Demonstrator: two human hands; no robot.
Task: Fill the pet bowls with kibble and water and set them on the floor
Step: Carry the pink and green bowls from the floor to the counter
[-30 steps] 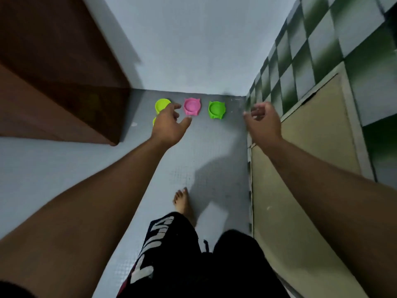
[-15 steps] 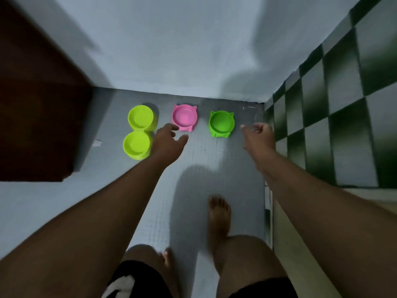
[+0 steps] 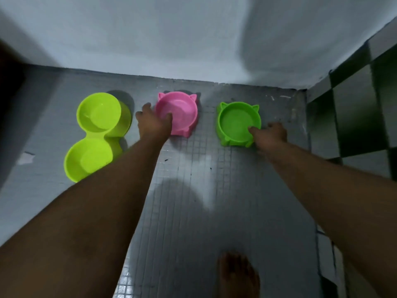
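a grey floor (image 3: 193, 190) of small square tiles is shown, running from the near edge to a plain white wall (image 3: 171, 35) at the far side. on the right, the floor is bounded by a wall of dark green and pale checkered tiles (image 3: 354, 117). a dark brown surface (image 3: 8, 87), blurred, is seen at the far left edge. a small white scrap (image 3: 25, 157) is seen lying on the floor at the left. a few dark specks (image 3: 166, 160) are scattered over the middle tiles. a bare foot (image 3: 238, 274) is planted on the floor at the near right.
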